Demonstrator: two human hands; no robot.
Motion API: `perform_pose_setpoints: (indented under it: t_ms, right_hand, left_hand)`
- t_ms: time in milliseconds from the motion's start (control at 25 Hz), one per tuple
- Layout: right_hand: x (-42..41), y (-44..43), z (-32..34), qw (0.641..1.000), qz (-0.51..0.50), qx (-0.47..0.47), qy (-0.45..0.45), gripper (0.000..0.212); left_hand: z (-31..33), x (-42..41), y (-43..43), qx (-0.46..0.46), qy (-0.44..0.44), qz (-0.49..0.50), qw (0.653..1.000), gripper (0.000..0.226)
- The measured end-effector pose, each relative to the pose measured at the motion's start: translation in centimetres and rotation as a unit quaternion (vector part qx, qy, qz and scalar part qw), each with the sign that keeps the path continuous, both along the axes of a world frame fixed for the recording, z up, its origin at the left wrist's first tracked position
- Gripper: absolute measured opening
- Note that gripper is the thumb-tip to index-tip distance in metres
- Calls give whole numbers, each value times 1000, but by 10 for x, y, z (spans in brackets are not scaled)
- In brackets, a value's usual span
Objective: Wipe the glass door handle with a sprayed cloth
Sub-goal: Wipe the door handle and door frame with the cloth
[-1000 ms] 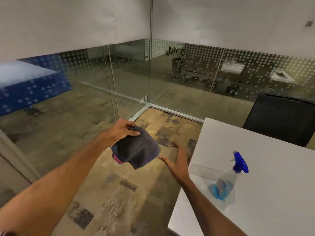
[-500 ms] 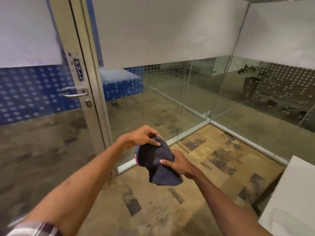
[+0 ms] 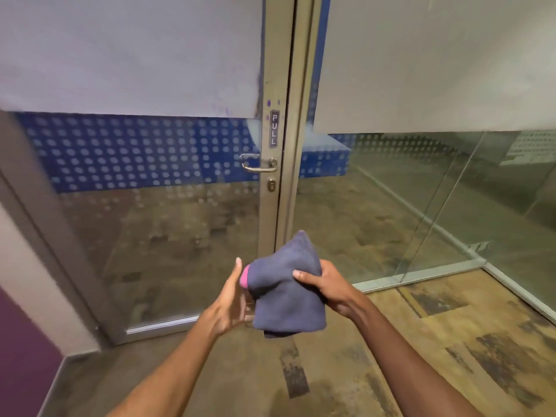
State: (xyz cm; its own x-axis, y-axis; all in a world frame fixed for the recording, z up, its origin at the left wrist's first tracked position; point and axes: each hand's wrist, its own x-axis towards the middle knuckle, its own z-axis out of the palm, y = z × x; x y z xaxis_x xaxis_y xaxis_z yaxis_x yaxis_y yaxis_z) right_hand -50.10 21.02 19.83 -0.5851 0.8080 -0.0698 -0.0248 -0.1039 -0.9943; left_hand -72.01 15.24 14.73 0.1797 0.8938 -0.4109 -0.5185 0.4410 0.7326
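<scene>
Below one door handle (image 3: 258, 166) — right hand (image 3: 326, 284) grips one cloth (image 3: 285, 293), left hand (image 3: 230, 299) fingers wide

Worn tan carpet-tile floor (image 3: 391, 341) with dark, possibly stained patches (image 3: 296, 377), nothing else resting there.

Small dark vertical "PULL" sign plate (image 3: 273, 128) on the metal frame, with a brass keyhole cylinder (image 3: 271, 185) lower on the same frame. Blue white-dotted film band (image 3: 135, 152) crosses the glass; patchy brown carpet floor (image 3: 421, 341) below (purple wall panel (image 3: 21, 350) at far left).
</scene>
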Motion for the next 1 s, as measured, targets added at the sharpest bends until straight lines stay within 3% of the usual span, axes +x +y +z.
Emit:
perform_pose_setpoints:
  t_ms: [80, 120, 240, 360, 440, 520, 600, 720, 880, 1000]
  right_hand:
    - [-19, 19, -1, 1000, 13, -23, 16, 37]
    - [-28, 31, -2, 999, 13, -34, 21, 40]
    - [-48, 71, -6, 998, -5, -58, 18, 37]
    - [-63, 116, -7, 998, -6, -60, -15, 33]
    - [-70, 144, -4, 997, 34, -73, -21, 36]
    - [-78, 172, 1, 995, 63, -71, -29, 44]
    - [-88, 195, 6, 997, 24, -15, -72, 55]
    - [-104, 226, 7, 994, -17, 73, -81, 70]
    - [-120, 260, 5, 981, 94, 145, -88, 70]
    - [-139, 282, 4, 964, 80, 215, -136, 60]
  left_hand:
    - [0, -7, 8, 52, -117, 45, 991, 88]
    - [4, -10, 16, 68, -129, 69, 987, 84]
    - [14, -21, 47, 86, -7, 155, 984, 66]
    - [13, -41, 76, 119, 156, 210, 958, 97]
    - [18, -51, 96, 163, 239, 207, 935, 95]
    - [26, -59, 116, 177, 284, 224, 915, 73]
    - [35, -64, 134, 174, 309, 245, 902, 59]
    - [47, -70, 160, 148, 351, 279, 882, 60]
    - [58, -90, 187, 151, 421, 299, 843, 62]
    - [64, -109, 201, 145, 468, 306, 817, 64]
